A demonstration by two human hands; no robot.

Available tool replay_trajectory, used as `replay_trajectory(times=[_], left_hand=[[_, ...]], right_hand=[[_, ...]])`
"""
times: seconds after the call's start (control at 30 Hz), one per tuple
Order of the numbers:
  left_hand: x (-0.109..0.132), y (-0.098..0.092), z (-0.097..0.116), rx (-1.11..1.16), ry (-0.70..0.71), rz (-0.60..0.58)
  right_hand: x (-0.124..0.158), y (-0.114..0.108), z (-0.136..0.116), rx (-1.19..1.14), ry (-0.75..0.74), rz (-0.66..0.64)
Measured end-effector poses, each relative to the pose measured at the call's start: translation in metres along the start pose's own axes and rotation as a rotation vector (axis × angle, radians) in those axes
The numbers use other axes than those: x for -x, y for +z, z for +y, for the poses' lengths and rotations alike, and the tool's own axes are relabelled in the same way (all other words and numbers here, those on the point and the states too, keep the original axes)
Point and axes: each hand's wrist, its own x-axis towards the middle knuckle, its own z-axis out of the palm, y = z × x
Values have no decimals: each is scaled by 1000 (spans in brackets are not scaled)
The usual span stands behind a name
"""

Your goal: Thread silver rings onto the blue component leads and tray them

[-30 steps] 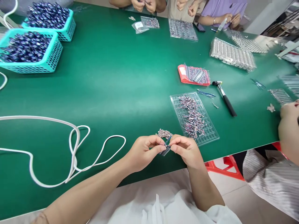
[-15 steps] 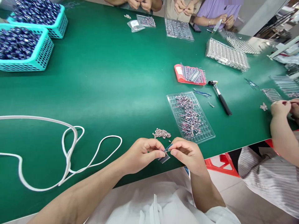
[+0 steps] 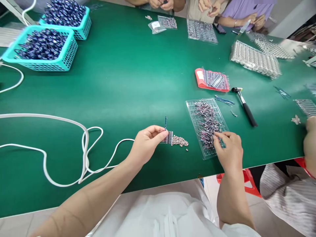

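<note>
My left hand point(image 3: 148, 141) is closed in a pinch on a small ladder-like strip of thin-leaded parts point(image 3: 170, 137). A narrow dark-blue strip point(image 3: 166, 122) stands upright from the same fingertips. Just right of it lies a pile of small round metallic pieces point(image 3: 180, 141), with one piece lying apart. My right hand point(image 3: 229, 151) is over the right side of a clear plastic tray point(image 3: 192, 113), thumb and forefinger closed at the heap of small parts with wire leads point(image 3: 208, 121). What exactly sits between those fingertips is too small to make out.
A black-handled hammer point(image 3: 248, 112), thin blue strips point(image 3: 224, 100) and a red packet point(image 3: 201, 82) lie beyond the tray. White cable point(image 3: 86, 144) loops at left, near turquoise baskets point(image 3: 72, 54) of dark-blue parts. Co-workers' hands point(image 3: 209, 7) work across the table; another person's arm point(image 3: 310, 144) is at right.
My hands were together over the strip near the table edge. Now the right hand has moved right to the tray, and the left has lifted the strips farther forward. The view has shifted left.
</note>
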Motion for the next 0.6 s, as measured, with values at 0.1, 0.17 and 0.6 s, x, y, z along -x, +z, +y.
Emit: replay_trajectory(times=[0.1, 0.17, 0.6], left_hand=[[-2, -3, -2, 12, 23, 44], [-2, -3, -2, 10, 23, 45], [1, 4, 2, 1, -9, -9]], right_hand=[[9, -3, -21, -6, -13, 90], [13, -4, -43, -83, -78, 48], [10, 24, -114, -223, -463, -332]])
